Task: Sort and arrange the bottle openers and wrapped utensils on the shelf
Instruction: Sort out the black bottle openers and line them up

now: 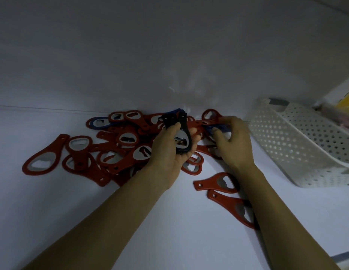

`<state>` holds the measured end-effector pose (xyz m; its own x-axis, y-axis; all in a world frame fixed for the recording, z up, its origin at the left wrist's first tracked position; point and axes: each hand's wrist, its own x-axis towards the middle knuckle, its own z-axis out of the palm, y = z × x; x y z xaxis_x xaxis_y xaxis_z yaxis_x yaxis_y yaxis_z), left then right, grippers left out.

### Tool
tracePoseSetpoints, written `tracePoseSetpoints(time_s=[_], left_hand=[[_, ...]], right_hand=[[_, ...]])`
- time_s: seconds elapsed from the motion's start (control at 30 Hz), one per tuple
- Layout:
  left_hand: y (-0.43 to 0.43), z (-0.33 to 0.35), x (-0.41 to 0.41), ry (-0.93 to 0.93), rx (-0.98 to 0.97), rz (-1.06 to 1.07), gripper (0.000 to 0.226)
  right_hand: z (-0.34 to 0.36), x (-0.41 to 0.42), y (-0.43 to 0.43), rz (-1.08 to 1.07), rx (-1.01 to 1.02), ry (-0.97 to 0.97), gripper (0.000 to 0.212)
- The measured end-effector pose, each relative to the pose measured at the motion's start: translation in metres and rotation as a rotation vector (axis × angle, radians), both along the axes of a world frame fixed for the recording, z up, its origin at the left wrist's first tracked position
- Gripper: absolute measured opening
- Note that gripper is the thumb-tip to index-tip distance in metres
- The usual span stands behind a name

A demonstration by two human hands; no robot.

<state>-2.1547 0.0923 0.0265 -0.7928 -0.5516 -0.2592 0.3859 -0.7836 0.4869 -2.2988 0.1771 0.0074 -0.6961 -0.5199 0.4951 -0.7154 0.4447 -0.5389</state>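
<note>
- I am seeing the left hand (169,151) lifted a little over the pile, with its fingers curling around a small stack of black plastic bottle openers (183,133). The round heads with grey metal inserts are lying in the palm, and the narrow handles are pointing away from me.
- The right hand (235,141) is reaching into the right side of the pile. Its thumb and fingers are pinching a dark blue plastic bottle opener (218,127). This hand is a bit blurred, so I cannot tell the exact finger positions.
- A loose heap of red plastic bottle openers (126,140) is lying on the flat white shelf (72,211), under and behind both hands. Many of them are overlapping each other.
- One single red opener (43,160) is lying apart at the left edge of the heap.
- Two more red openers (218,182) are lying near the right forearm, and the nearer one is partly hidden under it.
- A second blue opener (97,122) is showing at the back left of the heap, partly under the red ones.
- A white perforated plastic basket (298,139) is standing on the shelf, just to the right of the right hand.
- Behind the basket, something yellow (345,100) is showing, but it is too unclear to identify.
</note>
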Motion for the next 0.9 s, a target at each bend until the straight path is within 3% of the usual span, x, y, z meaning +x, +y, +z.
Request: tracePoseSetpoints(time_s=[0.07, 0.13, 0.27, 0.43, 0.53, 0.6, 0.7, 0.77, 0.83, 0.9], left_hand=[[-0.002, 0.007, 0.004, 0.032, -0.016, -0.014, 0.023], [-0.010, 0.019, 0.014, 0.088, -0.071, 0.011, 0.022], [-0.048, 0.045, 0.048, 0.083, -0.196, 0.198, 0.019], [-0.082, 0.039, 0.088, -0.206, -0.536, 0.323, 0.015], [-0.082, 0.013, 0.104, -0.356, -0.641, 0.507, 0.015], [-0.086, 0.002, 0.109, -0.387, -0.631, 0.610, 0.016], [-0.093, -0.003, 0.108, -0.392, -0.593, 0.714, 0.014], [-0.093, -0.006, 0.102, -0.426, -0.639, 0.749, 0.015], [-0.091, -0.009, 0.099, -0.477, -0.727, 0.762, 0.016], [-0.091, -0.012, 0.098, -0.498, -0.780, 0.764, 0.015]], right_hand=[[0.000, 0.002, -0.003, 0.142, 0.255, 0.008, 0.054], [-0.001, 0.003, -0.006, 0.153, 0.424, 0.065, 0.061], [-0.001, 0.003, -0.011, 0.062, 0.308, 0.149, 0.036], [0.007, 0.032, -0.020, 0.355, 0.243, 0.206, 0.051], [0.004, 0.049, -0.030, 0.492, 0.464, 0.243, 0.063], [0.005, 0.046, -0.031, 0.407, 0.454, 0.274, 0.054], [0.006, 0.029, -0.024, 0.103, 0.333, 0.271, 0.033], [0.003, 0.018, -0.019, -0.003, 0.365, 0.220, 0.034], [0.003, 0.021, -0.016, 0.097, 0.358, 0.225, 0.050], [0.005, 0.038, -0.023, 0.361, 0.384, 0.284, 0.062]])
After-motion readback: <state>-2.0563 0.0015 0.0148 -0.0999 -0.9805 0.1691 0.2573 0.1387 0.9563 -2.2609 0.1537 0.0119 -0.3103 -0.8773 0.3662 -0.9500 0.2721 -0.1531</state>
